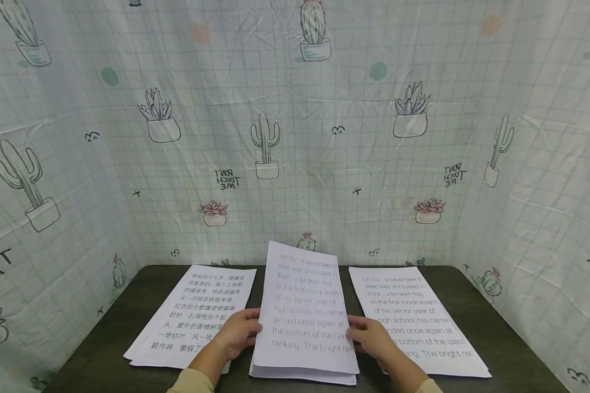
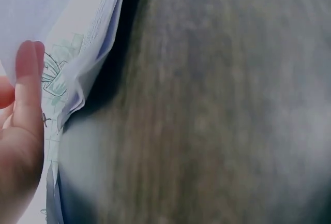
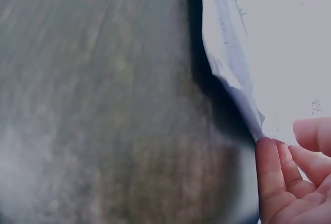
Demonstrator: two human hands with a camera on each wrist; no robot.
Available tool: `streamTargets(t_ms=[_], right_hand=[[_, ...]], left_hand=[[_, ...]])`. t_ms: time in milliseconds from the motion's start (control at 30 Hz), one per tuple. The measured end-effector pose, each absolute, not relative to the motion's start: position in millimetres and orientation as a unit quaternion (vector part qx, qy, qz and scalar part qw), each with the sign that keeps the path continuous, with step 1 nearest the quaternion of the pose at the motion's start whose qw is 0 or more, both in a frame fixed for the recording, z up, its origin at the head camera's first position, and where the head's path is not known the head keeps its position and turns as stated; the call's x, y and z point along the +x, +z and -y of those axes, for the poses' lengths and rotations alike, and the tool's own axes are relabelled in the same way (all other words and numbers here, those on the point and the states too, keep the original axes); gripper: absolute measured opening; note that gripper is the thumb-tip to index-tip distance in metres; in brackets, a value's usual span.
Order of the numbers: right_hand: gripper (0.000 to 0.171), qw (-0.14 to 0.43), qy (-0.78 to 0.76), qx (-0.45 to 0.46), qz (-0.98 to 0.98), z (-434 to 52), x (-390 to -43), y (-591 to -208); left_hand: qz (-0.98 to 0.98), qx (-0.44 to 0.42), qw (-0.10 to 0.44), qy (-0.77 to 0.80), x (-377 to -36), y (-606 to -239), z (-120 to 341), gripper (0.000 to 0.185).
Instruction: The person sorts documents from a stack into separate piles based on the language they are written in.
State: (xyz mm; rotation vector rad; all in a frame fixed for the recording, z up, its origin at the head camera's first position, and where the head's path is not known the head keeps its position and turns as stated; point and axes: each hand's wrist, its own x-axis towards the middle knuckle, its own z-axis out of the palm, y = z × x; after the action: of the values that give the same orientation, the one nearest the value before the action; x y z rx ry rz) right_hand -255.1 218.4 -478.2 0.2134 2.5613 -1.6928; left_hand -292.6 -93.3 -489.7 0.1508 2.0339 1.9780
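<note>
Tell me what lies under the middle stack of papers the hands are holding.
The middle stack is held at its side edges by the left hand and right hand. Beneath its near edge only the dark table shows. Anything under the stack's centre is covered by the sheets.

A dark wood-grain desk stood enclosed on three sides by a pale cloth printed with a fine grid. The cloth carried potted cacti, succulents, small pink plants, coloured dots and mirrored lettering. It hung creased behind the desk and bent in at the left and right of the desk. The light was soft and even.
</note>
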Motion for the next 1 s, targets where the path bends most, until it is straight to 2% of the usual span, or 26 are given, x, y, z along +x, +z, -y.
streamTargets(t_ms=[133,400,633,1000], right_hand=[[0.052,0.040,-0.578,0.061,-0.813,-221,-252,-473],[0.070,0.096,-0.637,-0.002,-0.765,-244,-246,-466],[0.066,0.069,-0.624,0.041,-0.777,-265,-244,-463],[0.064,0.051,-0.594,0.079,-0.799,-303,-238,-458]], left_hand=[[-0.690,0.063,0.144,0.707,-294,-491,91,0.060],[-0.681,0.072,0.133,0.717,-297,-488,81,0.062],[-0.676,0.079,0.145,0.719,-295,-483,57,0.068],[-0.697,0.073,0.154,0.697,-298,-479,14,0.066]])
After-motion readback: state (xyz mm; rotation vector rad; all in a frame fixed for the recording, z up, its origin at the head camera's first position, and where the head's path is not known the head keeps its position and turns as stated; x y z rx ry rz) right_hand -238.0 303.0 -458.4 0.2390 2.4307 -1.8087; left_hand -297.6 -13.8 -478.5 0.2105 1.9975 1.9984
